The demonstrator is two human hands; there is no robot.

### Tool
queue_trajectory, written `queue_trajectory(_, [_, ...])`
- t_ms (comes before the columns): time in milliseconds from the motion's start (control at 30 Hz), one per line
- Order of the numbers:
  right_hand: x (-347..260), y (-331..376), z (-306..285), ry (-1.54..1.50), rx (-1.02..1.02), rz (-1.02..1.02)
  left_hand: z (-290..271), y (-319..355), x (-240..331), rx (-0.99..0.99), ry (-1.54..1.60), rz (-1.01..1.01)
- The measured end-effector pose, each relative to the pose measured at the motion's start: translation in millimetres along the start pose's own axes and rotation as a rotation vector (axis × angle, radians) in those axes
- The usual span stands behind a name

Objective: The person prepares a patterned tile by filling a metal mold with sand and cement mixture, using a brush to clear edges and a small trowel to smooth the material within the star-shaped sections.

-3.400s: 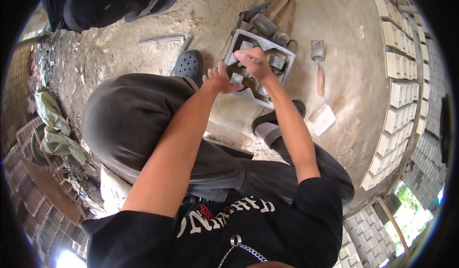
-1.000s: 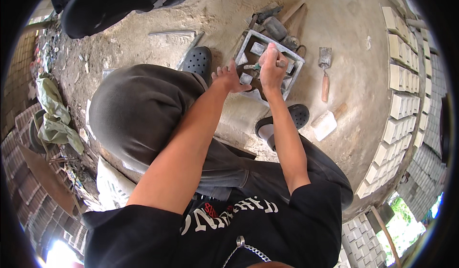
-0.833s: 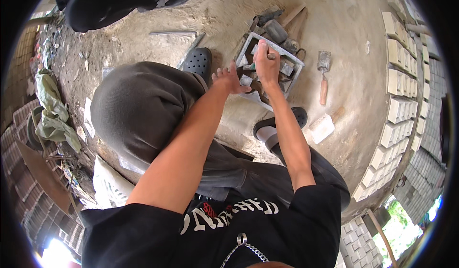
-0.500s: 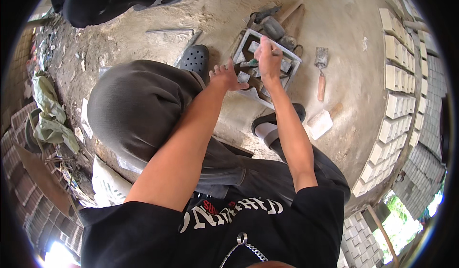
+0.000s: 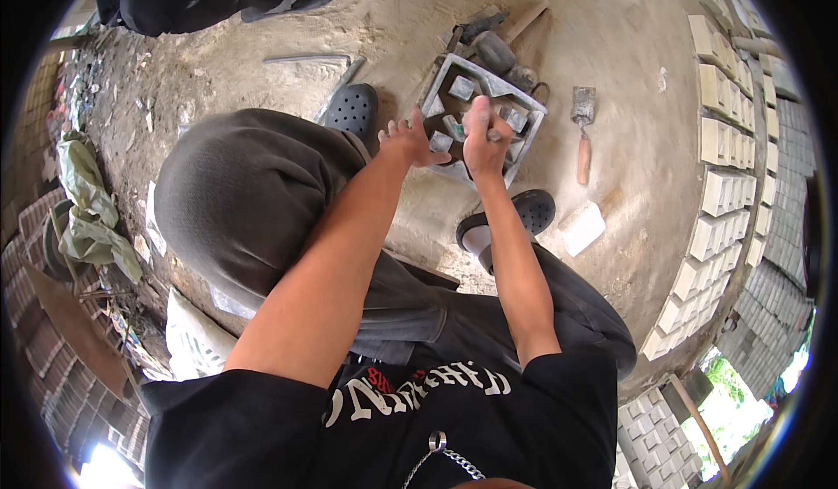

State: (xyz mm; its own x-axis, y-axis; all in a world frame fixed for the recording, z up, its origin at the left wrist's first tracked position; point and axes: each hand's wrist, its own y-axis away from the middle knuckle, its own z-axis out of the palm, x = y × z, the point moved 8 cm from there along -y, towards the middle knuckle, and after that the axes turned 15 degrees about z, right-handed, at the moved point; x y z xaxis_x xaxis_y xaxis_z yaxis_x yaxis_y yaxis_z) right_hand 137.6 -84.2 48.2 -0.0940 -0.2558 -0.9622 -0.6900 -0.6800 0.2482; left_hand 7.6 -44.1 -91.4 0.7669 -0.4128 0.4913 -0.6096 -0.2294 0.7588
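Since a moment ago my right hand (image 5: pixel 485 138) has drawn back a little toward the near side of the square grey mould (image 5: pixel 478 116), and the view has tilted slightly; the left hand (image 5: pixel 408 142) has hardly shifted. Nearest me, both forearms reach out over my bent knees to the mould, which sits on the dirt floor (image 5: pixel 410 18) just beyond my dark clogs (image 5: pixel 353 109). The right grip is clenched around something small and slim over the mould's middle cells; I cannot tell what it is. The left lies released, fingers spread, steadying the mould's near-left rim.

To do this well, I judge the left should keep the frame pinned while the right works cell by cell with short, straight strokes, staying off the thin dividers.

Room is tight on the far side, where hammers (image 5: pixel 497 40) crowd the mould's edge. A trowel (image 5: pixel 583 123) lies to the right, a pale block (image 5: pixel 583 227) nearer. Beyond them, rows of pale tiles (image 5: pixel 724 140) line the floor's right edge.
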Motion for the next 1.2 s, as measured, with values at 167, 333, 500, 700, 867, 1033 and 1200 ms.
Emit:
queue_trajectory(167, [-52.6, 15.5, 18.6, 0.197, -0.326, -0.347, -9.0, 7.2, 4.8, -0.006, 0.004, -0.041])
queue_trajectory(333, [-7.2, -21.2, 22.8, 0.207, -0.521, -0.163, -5.5, 8.3, 7.6, 0.004, 0.020, -0.016])
queue_trajectory(500, [-27.8, -14.6, 21.9, 0.141, -0.493, -0.167, -6.1, 7.6, 5.2, -0.013, 0.017, -0.026])
queue_trajectory(700, [-3.7, -19.2, 27.0, 0.173, -0.464, -0.088, 2.2, 0.9, 2.3, -0.031, -0.006, -0.015])
queue_trajectory(867, [23.2, -23.6, -2.5, -0.044, -0.335, -0.011, 3.4, -6.1, 3.3, -0.019, -0.023, 0.023])
queue_trajectory(1033, [-0.1, -27.8, 20.0, 0.117, -0.328, 0.019, -2.8, 0.8, 0.0, 0.022, -0.005, -0.017])
queue_trajectory(1200, [4.2, -7.6, 17.5, 0.088, -0.367, -0.169, 0.0, 0.8, 2.1, 0.010, -0.005, -0.005])
